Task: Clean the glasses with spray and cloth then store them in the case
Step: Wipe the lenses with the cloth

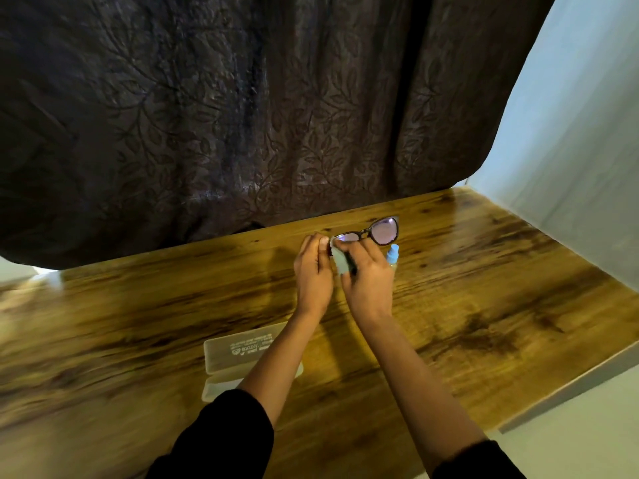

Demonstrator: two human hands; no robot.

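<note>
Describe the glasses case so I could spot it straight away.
Start at the wooden table, then follow the left forearm back toward its black sleeve. The glasses case lies open beneath that forearm, nearer the person than the glasses. It is the only pale, flat box there, with printed lettering on it.

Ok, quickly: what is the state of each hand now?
Left hand: closed, pinching the cloth over one lens of the glasses.
Right hand: closed, holding the glasses by the frame.

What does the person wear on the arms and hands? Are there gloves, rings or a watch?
The left sleeve and right sleeve are black and end near the elbows, so the forearms are bare. The left hand and right hand show no gloves, rings or watch.
</note>
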